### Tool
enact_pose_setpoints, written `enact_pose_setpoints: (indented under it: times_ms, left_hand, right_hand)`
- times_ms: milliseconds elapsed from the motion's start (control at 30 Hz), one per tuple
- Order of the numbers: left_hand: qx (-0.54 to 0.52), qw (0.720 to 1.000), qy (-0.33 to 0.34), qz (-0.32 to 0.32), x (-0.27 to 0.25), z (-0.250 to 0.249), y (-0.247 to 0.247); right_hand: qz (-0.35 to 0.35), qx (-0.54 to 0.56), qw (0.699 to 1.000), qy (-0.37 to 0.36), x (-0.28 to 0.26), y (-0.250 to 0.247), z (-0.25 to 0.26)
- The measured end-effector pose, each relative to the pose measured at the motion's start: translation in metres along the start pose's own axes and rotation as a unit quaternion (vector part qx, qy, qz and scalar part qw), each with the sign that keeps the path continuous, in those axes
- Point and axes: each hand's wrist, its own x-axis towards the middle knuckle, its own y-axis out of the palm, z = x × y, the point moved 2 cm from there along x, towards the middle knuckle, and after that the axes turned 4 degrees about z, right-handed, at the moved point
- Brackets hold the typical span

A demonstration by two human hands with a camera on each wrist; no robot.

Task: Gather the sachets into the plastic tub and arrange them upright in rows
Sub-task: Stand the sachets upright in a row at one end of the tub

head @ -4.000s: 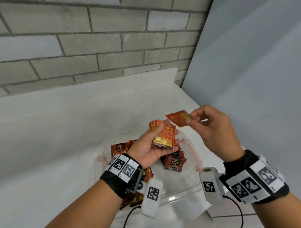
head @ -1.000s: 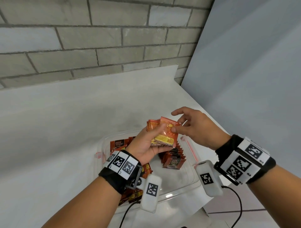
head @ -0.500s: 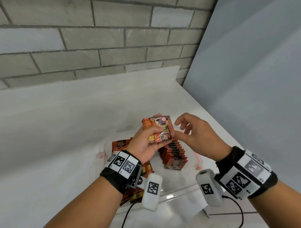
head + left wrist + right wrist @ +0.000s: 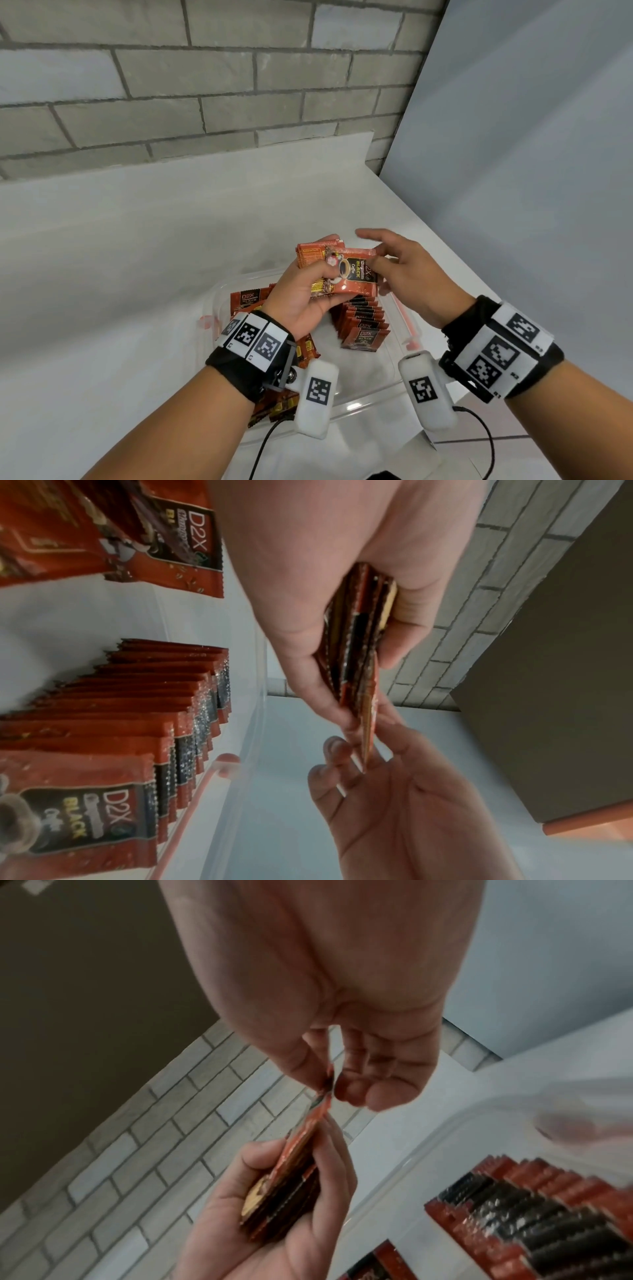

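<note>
My left hand (image 4: 318, 277) grips a stack of red sachets (image 4: 342, 274) above the clear plastic tub (image 4: 359, 407). The top sachet shows its printed black-coffee face. My right hand (image 4: 378, 262) pinches that sachet's right edge between thumb and fingers; the right wrist view shows the pinch (image 4: 327, 1085) on a thin edge sticking out of the stack (image 4: 284, 1177). In the tub, a row of upright sachets (image 4: 363, 322) leans along the right side, also seen in the left wrist view (image 4: 137, 710). Loose sachets (image 4: 246, 298) lie at the tub's left.
The tub stands on a white counter (image 4: 137, 274) near its right corner. A grey brick wall (image 4: 205, 85) runs behind and a pale panel (image 4: 531, 171) closes the right side. A red clip (image 4: 400, 315) sits on the tub's right rim. Camera cables hang below both wrists.
The right hand carried a single sachet to the left hand's stack. The stack's top now shows the printed front instead of the yellow back panel, and the right hand holds its edge.
</note>
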Motion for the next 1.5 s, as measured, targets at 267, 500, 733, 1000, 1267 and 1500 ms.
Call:
enact_pose_setpoints:
  times_ms: [267, 500, 733, 1000, 1267, 1500]
  left_hand:
    - [-0.012, 1.0, 0.002, -0.027, 0.002, 0.001, -0.003]
    - [0.051, 0.993, 0.0, -0.109, 0.008, 0.004, -0.014]
    - [0.072, 0.988, -0.009, -0.14, 0.01, 0.007, -0.016]
    - [0.076, 0.988, -0.016, -0.132, 0.008, 0.004, -0.013]
    - [0.086, 0.987, -0.024, -0.131, 0.008, 0.005, -0.013]
    - [0.099, 0.987, -0.027, -0.124, 0.007, 0.007, -0.012]
  right_hand:
    - [-0.024, 0.139, 0.989, 0.035, 0.0, -0.007, -0.001]
    - [0.038, -0.197, 0.98, -0.018, -0.013, -0.012, -0.011]
    - [0.168, -0.402, 0.9, -0.01, -0.02, 0.005, -0.034]
    - [0.164, -0.543, 0.823, -0.004, -0.014, 0.023, -0.039]
    - [0.15, -0.616, 0.774, 0.005, -0.016, 0.03, -0.038]
    - [0.149, -0.559, 0.816, -0.003, -0.014, 0.026, -0.044]
